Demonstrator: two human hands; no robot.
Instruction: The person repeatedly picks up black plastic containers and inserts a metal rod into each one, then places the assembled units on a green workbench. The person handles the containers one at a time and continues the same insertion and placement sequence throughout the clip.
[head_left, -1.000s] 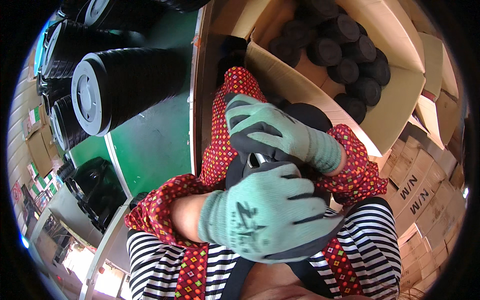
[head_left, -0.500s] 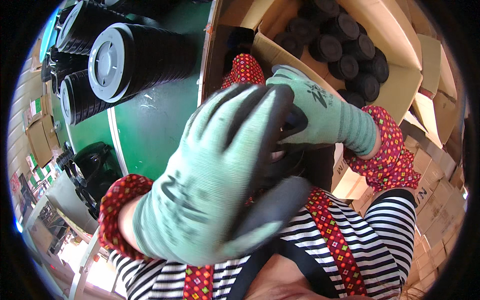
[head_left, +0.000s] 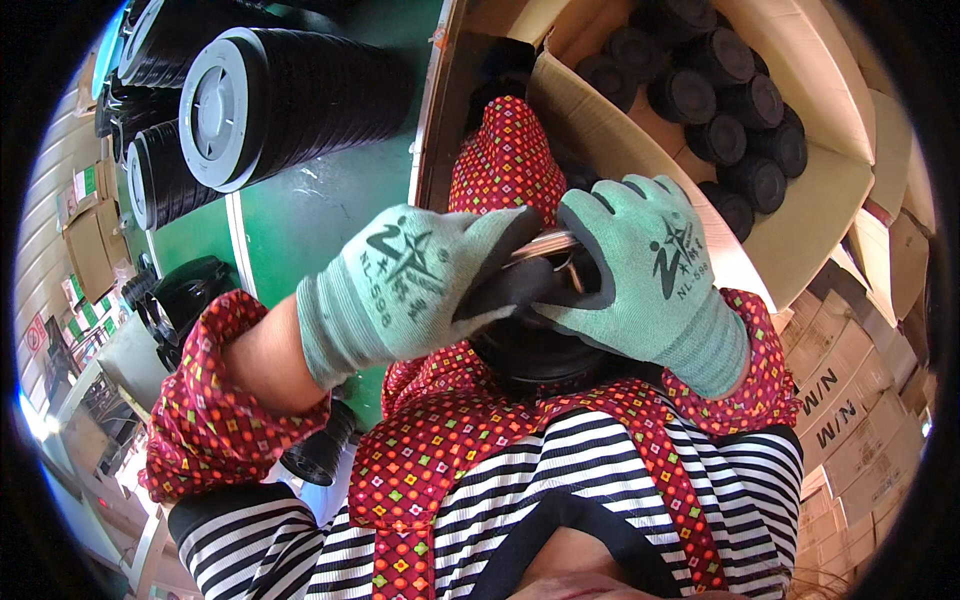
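Note:
Both my hands wear green knit gloves with dark palms and meet in front of my chest. My left hand (head_left: 420, 275) has its fingers closed on one end of a shiny curved strip (head_left: 541, 247), whose kind I cannot make out. From the other side, my right hand (head_left: 645, 270) curls its thumb and fingers round the strip's other end. Just below them, over my lap, is a black round plastic piece (head_left: 535, 355), partly covered by my gloves. Red patterned apron cloth (head_left: 505, 160) lies beyond my hands.
A green table (head_left: 330, 220) at the left bears nested stacks of black round containers (head_left: 300, 105) with grey ends. An open carton (head_left: 800, 235) at the right holds several black stacks (head_left: 720, 138). Closed cartons (head_left: 835, 400) are piled at the lower right.
My left hand has dropped away from the camera and moved toward my right hand. The right hand has come slightly lower, and the shiny strip now shows between them.

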